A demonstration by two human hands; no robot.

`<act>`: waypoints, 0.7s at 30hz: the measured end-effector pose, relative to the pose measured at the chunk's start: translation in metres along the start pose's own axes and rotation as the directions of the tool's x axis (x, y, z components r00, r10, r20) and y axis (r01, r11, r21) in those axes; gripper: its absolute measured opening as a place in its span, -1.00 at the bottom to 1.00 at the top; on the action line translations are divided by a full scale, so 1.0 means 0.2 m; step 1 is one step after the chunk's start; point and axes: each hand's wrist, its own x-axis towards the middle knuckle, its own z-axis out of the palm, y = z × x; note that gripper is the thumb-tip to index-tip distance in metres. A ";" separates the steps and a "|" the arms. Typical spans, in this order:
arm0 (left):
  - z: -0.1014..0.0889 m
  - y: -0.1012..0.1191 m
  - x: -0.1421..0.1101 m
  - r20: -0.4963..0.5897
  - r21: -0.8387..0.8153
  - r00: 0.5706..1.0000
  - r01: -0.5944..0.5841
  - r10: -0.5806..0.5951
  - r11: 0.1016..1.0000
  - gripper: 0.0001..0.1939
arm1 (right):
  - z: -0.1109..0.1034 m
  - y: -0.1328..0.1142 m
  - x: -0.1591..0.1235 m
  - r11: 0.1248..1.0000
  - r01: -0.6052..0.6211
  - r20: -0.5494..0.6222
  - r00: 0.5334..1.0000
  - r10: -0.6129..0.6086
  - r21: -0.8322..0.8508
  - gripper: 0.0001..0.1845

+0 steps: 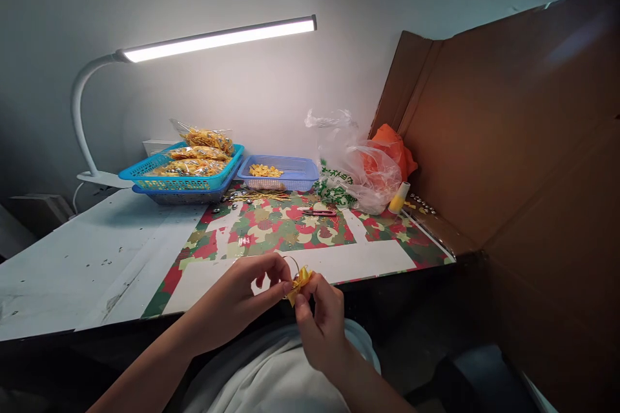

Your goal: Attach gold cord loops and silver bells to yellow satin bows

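Just past the front edge of the table, my two hands meet around a small yellow ribbon bow (303, 277). My right hand (325, 322) pinches the bow between thumb and fingertips. From the other side, the thumb and fingers of my left hand (249, 290) close at the bow's left part, where a thin gold cord (292, 259) loops up. Fingertips cover part of the bow, so its knot is hidden. On the patterned tabletop beyond lie small scissors or snips (320, 212) with reddish handles.
Behind stand a turquoise basket (130, 174) with bagged gold pieces and a blue basket (303, 174) with yellow bows. Plastic bags (339, 168), a yellow-white bottle (399, 199), gold cords (266, 196) and silver bells (216, 210) lie about. Cardboard (508, 122) walls the right; a lamp (217, 39) hangs overhead.
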 end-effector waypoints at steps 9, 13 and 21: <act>0.01 0.00 0.00 -0.043 0.032 0.999 0.009 -0.008 0.999 -0.80 | 0.00 0.00 -0.02 0.998 -0.053 0.019 0.998 0.053 0.037 -0.76; 0.02 0.01 0.00 -0.077 0.051 0.997 0.015 -0.011 0.999 -0.80 | 0.01 -0.01 -0.01 0.998 -0.057 0.013 0.998 0.056 0.032 -0.78; 0.02 0.01 0.00 -0.129 0.074 0.992 0.016 -0.007 0.997 -0.78 | 0.01 -0.04 0.01 0.947 -0.251 0.079 0.968 0.240 0.202 -0.85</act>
